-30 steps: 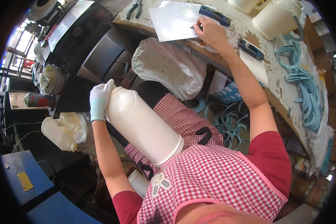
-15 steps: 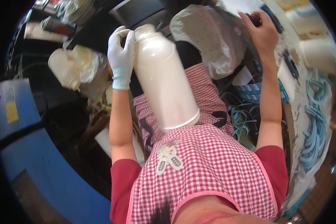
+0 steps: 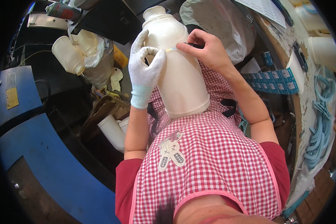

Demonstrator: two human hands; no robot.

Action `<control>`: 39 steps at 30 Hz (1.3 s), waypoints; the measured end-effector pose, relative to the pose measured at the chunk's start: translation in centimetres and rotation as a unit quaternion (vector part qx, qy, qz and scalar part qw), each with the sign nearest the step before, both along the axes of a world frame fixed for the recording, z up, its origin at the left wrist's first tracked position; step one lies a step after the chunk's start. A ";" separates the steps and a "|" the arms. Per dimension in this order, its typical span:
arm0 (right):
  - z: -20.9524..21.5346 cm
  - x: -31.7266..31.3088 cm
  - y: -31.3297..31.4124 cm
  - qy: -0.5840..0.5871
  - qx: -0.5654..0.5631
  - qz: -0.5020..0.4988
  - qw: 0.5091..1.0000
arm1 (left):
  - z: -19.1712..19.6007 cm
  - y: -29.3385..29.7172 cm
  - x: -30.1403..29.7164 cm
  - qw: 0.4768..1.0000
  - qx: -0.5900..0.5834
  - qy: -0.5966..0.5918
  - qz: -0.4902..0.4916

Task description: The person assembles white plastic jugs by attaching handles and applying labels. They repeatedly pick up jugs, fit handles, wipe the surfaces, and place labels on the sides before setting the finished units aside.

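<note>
A large cream plastic bottle with a narrow neck leans on my lap, its base against my apron. My left hand, in a white knitted glove with a pale blue cuff, grips the bottle's left shoulder with bent fingers. My bare right hand is closed on a small black-handled tool at the other side of the shoulder. Between both hands a thin shiny strip lies across the bottle; whether it belongs to the tool, I cannot tell.
Cream plastic bottles fill a bag at left, above a blue machine panel. A white bag stands beyond the bottle. The worn bench at right carries papers, a sheet of blue labels and pale blue plastic strips.
My right hand has come from the bench at upper right down to the bottle with the black tool. The bottle has shifted slightly right, and my gloved hand has moved right onto its shoulder.
</note>
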State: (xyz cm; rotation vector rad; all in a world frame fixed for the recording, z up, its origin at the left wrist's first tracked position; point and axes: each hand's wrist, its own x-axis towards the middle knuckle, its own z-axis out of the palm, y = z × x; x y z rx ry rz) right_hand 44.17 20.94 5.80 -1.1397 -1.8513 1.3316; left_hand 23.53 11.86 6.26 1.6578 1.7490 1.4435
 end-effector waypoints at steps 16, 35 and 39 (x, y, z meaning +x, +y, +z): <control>-0.4 0.1 -0.7 -0.033 0.091 -0.032 0.995 | 0.1 0.0 0.3 1.000 -0.012 -0.002 -0.004; 0.7 -0.4 0.0 -0.125 0.193 -0.056 0.972 | -0.6 1.3 -1.9 0.992 0.011 0.122 0.029; 0.7 4.0 5.9 -0.092 0.213 -0.093 0.968 | -1.3 3.4 -6.6 0.991 -0.082 -0.097 0.041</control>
